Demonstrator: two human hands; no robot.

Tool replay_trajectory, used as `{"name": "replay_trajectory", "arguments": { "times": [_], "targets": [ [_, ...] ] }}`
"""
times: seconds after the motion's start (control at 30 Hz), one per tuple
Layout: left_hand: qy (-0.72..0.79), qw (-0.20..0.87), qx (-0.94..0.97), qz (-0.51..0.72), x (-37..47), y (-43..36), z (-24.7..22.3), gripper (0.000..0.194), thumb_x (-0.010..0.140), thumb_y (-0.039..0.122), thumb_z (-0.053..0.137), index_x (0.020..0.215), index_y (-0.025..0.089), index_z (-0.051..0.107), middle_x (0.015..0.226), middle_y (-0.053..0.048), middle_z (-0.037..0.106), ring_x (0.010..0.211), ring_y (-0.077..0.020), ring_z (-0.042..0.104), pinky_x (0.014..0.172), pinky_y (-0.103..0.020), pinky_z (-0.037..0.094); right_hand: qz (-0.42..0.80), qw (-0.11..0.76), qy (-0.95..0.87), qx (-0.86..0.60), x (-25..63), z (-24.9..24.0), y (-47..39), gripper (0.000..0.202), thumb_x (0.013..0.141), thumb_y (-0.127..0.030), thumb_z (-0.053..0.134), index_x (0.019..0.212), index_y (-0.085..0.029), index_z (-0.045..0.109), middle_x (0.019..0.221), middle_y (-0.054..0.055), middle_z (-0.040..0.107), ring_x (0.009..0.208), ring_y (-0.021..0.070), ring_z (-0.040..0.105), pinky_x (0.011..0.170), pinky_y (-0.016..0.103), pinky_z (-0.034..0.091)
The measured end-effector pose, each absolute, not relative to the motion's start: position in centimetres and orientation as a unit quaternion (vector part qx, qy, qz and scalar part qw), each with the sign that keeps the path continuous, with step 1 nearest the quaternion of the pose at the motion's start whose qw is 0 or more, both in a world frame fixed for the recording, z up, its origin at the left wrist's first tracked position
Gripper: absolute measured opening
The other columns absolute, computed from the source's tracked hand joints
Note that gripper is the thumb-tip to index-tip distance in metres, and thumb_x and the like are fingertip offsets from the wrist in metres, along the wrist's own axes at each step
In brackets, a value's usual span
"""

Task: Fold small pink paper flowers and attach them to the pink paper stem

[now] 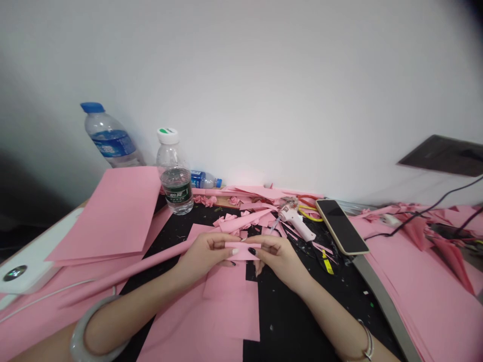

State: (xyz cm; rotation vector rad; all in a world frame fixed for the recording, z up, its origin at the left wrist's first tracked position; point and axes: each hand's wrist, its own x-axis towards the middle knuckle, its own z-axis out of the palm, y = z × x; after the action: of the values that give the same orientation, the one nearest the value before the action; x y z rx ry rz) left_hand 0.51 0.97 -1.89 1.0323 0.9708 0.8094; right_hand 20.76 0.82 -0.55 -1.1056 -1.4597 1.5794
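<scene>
Between both hands is a small folded strip of pink paper (243, 251), held level above the table. My left hand (207, 255) pinches its left end, thumb in front and fingers behind. The right end sits between the thumb and fingers of my right hand (279, 259). Below the hands lie several flat sheets of pink paper (234, 317) on a black mat (294, 327). A long rolled pink paper tube (151, 262) runs beneath my left wrist. Just beyond my right hand rests a pale pink hot glue gun (298, 223).
Water bottles (175, 186) stand at the back left. A phone (342, 227) lies right of the glue gun, by yellow-handled scissors (310, 213). Pink paper roses (206, 200) and scraps lie along the wall. Pink sheets (422, 291) are stacked at right; a white device (33, 266) lies left.
</scene>
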Motion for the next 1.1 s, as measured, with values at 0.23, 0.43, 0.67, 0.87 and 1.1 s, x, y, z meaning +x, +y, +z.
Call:
{"name": "replay_trajectory", "arguments": {
  "times": [0.23, 0.43, 0.67, 0.87, 1.1],
  "targets": [
    [0.442, 0.684, 0.450, 0.365, 0.72, 0.97, -1.37, 0.031, 0.071, 0.024, 0.074, 0.101, 0.015, 0.072, 0.094, -0.008, 0.076, 0.086, -0.0220, 0.071, 0.072, -0.033, 0.058, 0.606, 0.354, -0.565, -0.434, 20.76, -0.49, 0.80, 0.026, 0.076, -0.028, 0.066, 0.099, -0.019, 0.074, 0.054, -0.004, 0.063, 0.045, 0.0121, 0.062, 0.049, 0.025, 0.054],
    [0.440, 0.677, 0.466, 0.362, 0.57, 1.01, -1.72, 0.030, 0.072, 0.022, 0.072, 0.102, 0.016, 0.072, 0.095, -0.008, 0.076, 0.088, -0.0226, 0.071, 0.073, -0.033, 0.058, 0.601, 0.352, -0.573, -0.433, 20.79, -0.75, 0.82, 0.026, 0.077, -0.026, 0.064, 0.100, -0.019, 0.073, 0.053, -0.004, 0.063, 0.045, 0.0122, 0.061, 0.049, 0.025, 0.054],
    [0.451, 0.649, 0.491, 0.367, 0.61, 0.96, -1.38, 0.022, 0.070, 0.020, 0.071, 0.091, 0.014, 0.073, 0.091, -0.008, 0.076, 0.078, -0.0211, 0.071, 0.070, -0.033, 0.058, 0.586, 0.357, -0.572, -0.449, 20.63, -1.20, 0.77, 0.026, 0.076, -0.028, 0.067, 0.099, -0.018, 0.070, 0.053, -0.004, 0.064, 0.045, 0.0133, 0.063, 0.050, 0.026, 0.055],
    [0.456, 0.647, 0.496, 0.358, 0.70, 0.97, -1.26, 0.019, 0.070, 0.023, 0.072, 0.087, 0.013, 0.071, 0.085, -0.007, 0.075, 0.075, -0.0214, 0.072, 0.070, -0.034, 0.058, 0.586, 0.360, -0.555, -0.469, 20.56, -0.98, 0.81, 0.022, 0.072, -0.031, 0.070, 0.087, -0.015, 0.067, 0.054, -0.002, 0.066, 0.048, 0.0148, 0.066, 0.052, 0.027, 0.056],
    [0.446, 0.676, 0.512, 0.285, 0.64, 0.91, -2.08, 0.023, 0.074, 0.033, 0.071, 0.083, 0.012, 0.072, 0.077, -0.010, 0.077, 0.070, -0.0219, 0.073, 0.066, -0.031, 0.057, 0.602, 0.360, -0.537, -0.468, 20.52, -0.79, 0.77, 0.025, 0.069, -0.033, 0.074, 0.085, -0.015, 0.066, 0.056, -0.002, 0.065, 0.049, 0.0154, 0.067, 0.052, 0.027, 0.057]
  ]
}}
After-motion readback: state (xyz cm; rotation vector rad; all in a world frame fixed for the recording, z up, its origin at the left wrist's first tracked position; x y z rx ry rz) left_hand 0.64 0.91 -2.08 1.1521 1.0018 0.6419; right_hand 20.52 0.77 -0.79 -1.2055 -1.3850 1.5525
